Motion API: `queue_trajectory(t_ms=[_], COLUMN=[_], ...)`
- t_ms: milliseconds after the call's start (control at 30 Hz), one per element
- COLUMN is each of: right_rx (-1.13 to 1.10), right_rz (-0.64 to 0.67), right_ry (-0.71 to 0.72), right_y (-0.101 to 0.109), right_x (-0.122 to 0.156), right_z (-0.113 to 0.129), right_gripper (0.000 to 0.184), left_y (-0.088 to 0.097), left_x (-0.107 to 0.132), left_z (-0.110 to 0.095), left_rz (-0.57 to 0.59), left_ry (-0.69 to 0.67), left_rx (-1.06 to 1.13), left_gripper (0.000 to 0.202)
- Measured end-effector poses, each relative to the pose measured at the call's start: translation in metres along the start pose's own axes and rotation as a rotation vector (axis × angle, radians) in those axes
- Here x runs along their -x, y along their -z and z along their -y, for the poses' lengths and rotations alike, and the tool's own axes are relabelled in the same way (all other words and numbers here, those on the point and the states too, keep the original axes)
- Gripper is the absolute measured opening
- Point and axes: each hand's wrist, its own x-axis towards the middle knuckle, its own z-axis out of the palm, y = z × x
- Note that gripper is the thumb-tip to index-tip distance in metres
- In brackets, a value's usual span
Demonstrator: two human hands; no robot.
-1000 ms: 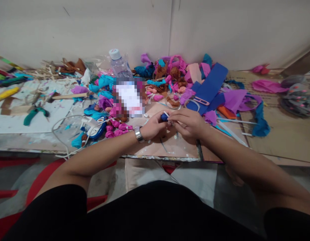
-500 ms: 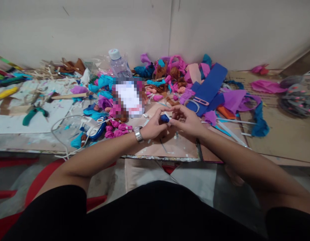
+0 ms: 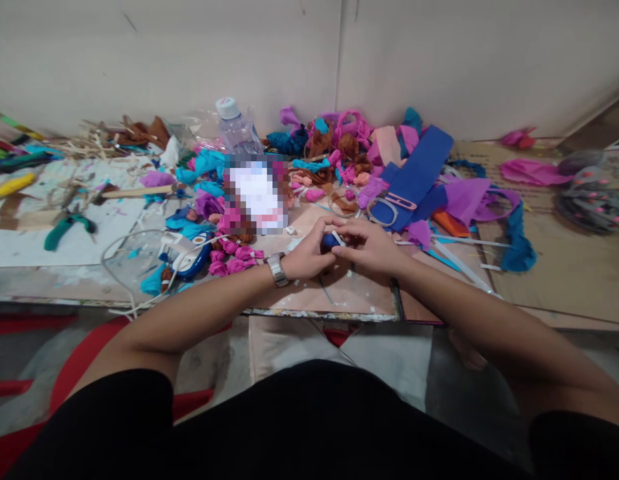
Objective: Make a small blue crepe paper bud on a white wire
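Observation:
My left hand [image 3: 306, 255], with a silver watch [image 3: 276, 269] on the wrist, is closed round a small dark blue crepe-paper bud [image 3: 329, 241] just above the work board [image 3: 309, 293]. My right hand [image 3: 372, 247] meets it from the right, with its fingers pinched on the bud and on a thin white strip at its tip. Both hands touch each other over the board's near middle. Several finished pink paper buds [image 3: 235, 260] lie just left of my left wrist.
Crumpled crepe paper in pink, purple, blue and brown is heaped behind the hands, with a long dark blue sheet [image 3: 418, 175], a plastic bottle [image 3: 235, 131], wire rings [image 3: 382, 212], a blue glue gun with white cord [image 3: 190, 259] and green-handled pliers [image 3: 65, 227]. A wall rises behind.
My right hand's fingers lifted and spread over the bud half a second ago, then closed down on it again. The left hand stayed in place.

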Motion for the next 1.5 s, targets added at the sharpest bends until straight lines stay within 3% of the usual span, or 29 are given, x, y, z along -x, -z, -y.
queue_trajectory(t_ms=[167, 433, 767, 1133, 1500], right_rx=[-0.143, -0.322, -0.417, -0.520, -0.405], right_rz=[0.000, -0.061, -0.112, -0.262, -0.269], right_ry=[-0.171, -0.364, -0.395, -0.431, -0.327], right_y=[0.000, 0.001, -0.001, -0.004, -0.002], right_x=[-0.001, -0.004, -0.004, -0.004, -0.005], right_z=[0.007, 0.004, -0.007, 0.001, -0.004], right_gripper=[0.027, 0.037, 0.040, 0.057, 0.046], left_y=[-0.002, -0.003, -0.001, 0.002, 0.001], left_x=[0.000, -0.003, -0.006, -0.005, -0.008], left_z=[-0.001, 0.009, 0.004, -0.006, -0.007], left_rz=[0.056, 0.016, -0.107, -0.194, -0.269], left_ry=[0.093, 0.113, 0.115, 0.089, -0.007], left_rx=[0.072, 0.149, 0.169, -0.009, 0.050], left_gripper=[0.062, 0.062, 0.056, 0.014, 0.026])
